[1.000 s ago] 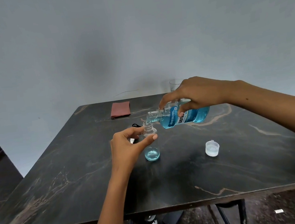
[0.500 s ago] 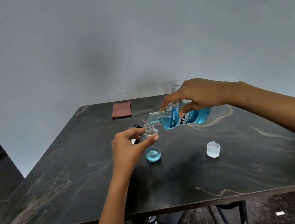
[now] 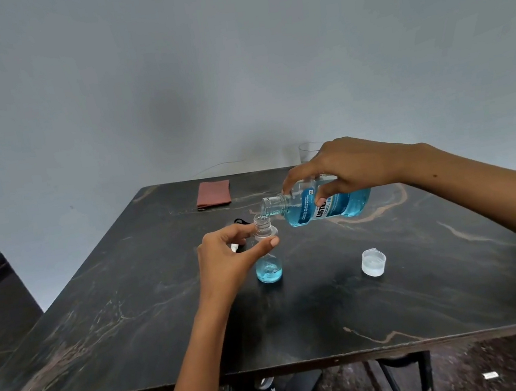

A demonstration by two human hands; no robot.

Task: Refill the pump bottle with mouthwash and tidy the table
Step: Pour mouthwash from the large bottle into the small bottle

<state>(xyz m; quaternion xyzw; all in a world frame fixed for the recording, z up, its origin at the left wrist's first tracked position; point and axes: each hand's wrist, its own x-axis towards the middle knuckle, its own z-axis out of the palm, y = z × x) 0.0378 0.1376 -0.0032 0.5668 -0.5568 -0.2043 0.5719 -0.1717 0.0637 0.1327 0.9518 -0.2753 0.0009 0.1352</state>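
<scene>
The table (image 3: pixel 136 328) was a dark stone-look slab with pale brown veins, its near edge running across the bottom of the view; beneath it showed black legs, a speckled floor and some white and dark items too blurred to name.

Nearest the wearer on the slab, the left hand (image 3: pixel 226 259) pinched the small clear pump bottle (image 3: pixel 267 260) between thumb and fingertips just under its neck, keeping it upright. The bottle stood on the table, open, with blue liquid only in its bottom part and the rest clear. To its right, well apart, lay a clear cap (image 3: pixel 373 262), open side up.

Above and just behind the pump bottle, the right hand (image 3: pixel 346 169) gripped the mouthwash (image 3: pixel 324 204) from above, tipped nearly level, its open mouth touching or almost touching the small bottle's rim. A thin stream seemed to pass between them, though it was too fine to be sure.

By my reading the refill was under way and well short of done: most of the small bottle was yet to be filled, the pump head was yet to go back on, the big bottle needed its cap, and the tidying had not begun. A black piece (image 3: pixel 241 221) behind the left hand, with something white just below it, may have been the pump, but I could not tell.

Farther back lay a folded reddish cloth (image 3: pixel 213 194), and at the far edge a clear glass (image 3: pixel 310 152), partly hidden by the right hand. Beyond stood a plain pale grey-blue wall with a soft shadow.
</scene>
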